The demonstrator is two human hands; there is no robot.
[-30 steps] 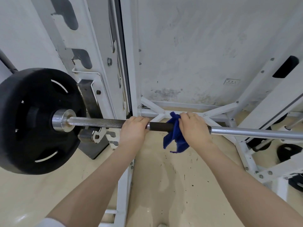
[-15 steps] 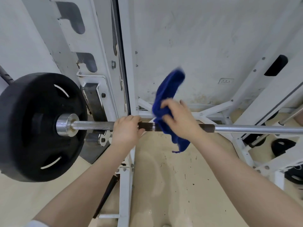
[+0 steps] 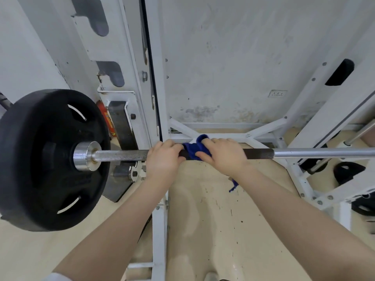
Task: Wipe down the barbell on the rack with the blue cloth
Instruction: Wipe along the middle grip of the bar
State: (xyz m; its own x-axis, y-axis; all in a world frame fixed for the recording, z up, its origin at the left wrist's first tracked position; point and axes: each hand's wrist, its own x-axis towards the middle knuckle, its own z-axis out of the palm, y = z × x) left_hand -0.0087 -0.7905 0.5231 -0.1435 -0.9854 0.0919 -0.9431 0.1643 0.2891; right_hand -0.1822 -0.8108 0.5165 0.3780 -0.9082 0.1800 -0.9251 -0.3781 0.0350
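Hands [image 3: 163, 159] [image 3: 224, 156] grip barbell [image 3: 304, 153]; blue cloth [image 3: 192, 148] between; no legible writing.

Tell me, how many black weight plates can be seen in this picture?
3: one large plate loaded on the barbell at the left; two more at the right edge, one low behind the rack, one below it. Others may be hidden.

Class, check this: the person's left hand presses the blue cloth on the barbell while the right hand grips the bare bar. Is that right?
Not quite: the hands are swapped. In the head view the right hand presses the blue cloth on the barbell, and the left hand grips the bare bar.
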